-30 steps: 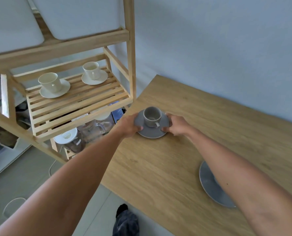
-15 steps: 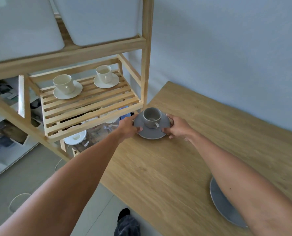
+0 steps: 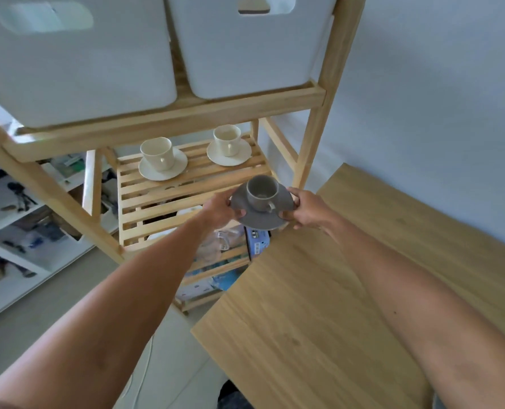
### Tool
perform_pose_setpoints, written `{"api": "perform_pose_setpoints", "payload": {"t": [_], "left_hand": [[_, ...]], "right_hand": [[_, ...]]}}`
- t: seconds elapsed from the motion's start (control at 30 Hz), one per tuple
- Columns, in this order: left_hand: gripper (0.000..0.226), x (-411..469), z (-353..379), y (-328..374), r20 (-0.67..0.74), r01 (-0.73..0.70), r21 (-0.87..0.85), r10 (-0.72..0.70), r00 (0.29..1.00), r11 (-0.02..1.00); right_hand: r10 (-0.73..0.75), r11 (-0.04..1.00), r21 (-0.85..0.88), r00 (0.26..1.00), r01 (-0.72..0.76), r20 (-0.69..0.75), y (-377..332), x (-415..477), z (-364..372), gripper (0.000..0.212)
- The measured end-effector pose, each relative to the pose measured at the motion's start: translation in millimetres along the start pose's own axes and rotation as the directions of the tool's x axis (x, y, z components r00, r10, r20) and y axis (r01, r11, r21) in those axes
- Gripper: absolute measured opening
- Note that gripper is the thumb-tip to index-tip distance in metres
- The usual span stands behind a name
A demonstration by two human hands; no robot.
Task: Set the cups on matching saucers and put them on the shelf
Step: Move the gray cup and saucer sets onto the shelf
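The person is holding a grey saucer (image 3: pixel 246 212) with a grey cup (image 3: pixel 261 192) standing upright on it, and both are now off the table (image 3: pixel 319 305): a second ago the saucer was sitting on the table's near-left corner, and it is now being carried in the air past the table edge, at the front right corner of the slatted wooden shelf (image 3: pixel 168 202). The left hand (image 3: pixel 220 209) is gripping the saucer's left rim, its fingers (image 3: pixel 239 213) clamped over the edge, and the right hand (image 3: pixel 307 209) is gripping the right rim in the same way, thumb on top and fingers wrapped underneath. The cup's handle is pointing toward the person. Further back on the same slatted level, two cream cups are already sitting on cream saucers: one cup (image 3: pixel 156 153) on its saucer (image 3: pixel 176 169) to the left, another cup (image 3: pixel 227 139) on its saucer (image 3: pixel 239 154) to the right, well apart from each other. The view has also swung upward and toward the shelf since the earlier frames, so two white bins (image 3: pixel 245 48) on the level above are now filling the top of the frame, and the second grey saucer that was lying on the table by the right forearm is no longer showing.
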State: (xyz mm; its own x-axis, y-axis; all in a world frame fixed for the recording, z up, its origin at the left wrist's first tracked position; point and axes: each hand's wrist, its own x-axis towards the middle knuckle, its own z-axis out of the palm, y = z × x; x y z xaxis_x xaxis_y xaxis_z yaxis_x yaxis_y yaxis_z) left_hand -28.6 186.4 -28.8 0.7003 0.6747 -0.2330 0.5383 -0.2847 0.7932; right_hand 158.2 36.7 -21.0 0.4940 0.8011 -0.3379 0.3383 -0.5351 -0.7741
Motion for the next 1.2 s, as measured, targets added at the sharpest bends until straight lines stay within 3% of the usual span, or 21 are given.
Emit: {"api": "perform_pose_setpoints", "payload": {"t": [0.13, 0.5, 0.63, 1.2], "left_hand": [[0.060, 29.2, -15.0, -15.2, -0.030, 0.062, -0.049, -0.064, 0.997, 0.997], [0.061, 93.6, -22.4, -49.3, -0.071, 0.123, 0.085, -0.117, 0.991, 0.989], [0.066, 112.3, -19.3, -55.6, -0.052, 0.147, 0.075, -0.144, 0.988, 0.986], [0.068, 128.5, -17.0, -59.0, -0.033, 0.179, 0.128, -0.176, 0.984, 0.976]], "right_hand": [[-0.011, 0.996, -0.084, 1.000, 0.011, 0.005, -11.9, 37.5, 8.3, 0.081], [0.040, 0.983, -0.181, 0.999, -0.036, 0.022, -12.1, 121.2, 30.2, 0.084], [0.004, 0.966, -0.257, 0.999, 0.005, 0.036, -7.1, 140.9, 31.5, 0.068], [0.010, 0.961, -0.275, 1.000, -0.012, -0.009, -2.4, 161.5, 36.8, 0.071]]}}
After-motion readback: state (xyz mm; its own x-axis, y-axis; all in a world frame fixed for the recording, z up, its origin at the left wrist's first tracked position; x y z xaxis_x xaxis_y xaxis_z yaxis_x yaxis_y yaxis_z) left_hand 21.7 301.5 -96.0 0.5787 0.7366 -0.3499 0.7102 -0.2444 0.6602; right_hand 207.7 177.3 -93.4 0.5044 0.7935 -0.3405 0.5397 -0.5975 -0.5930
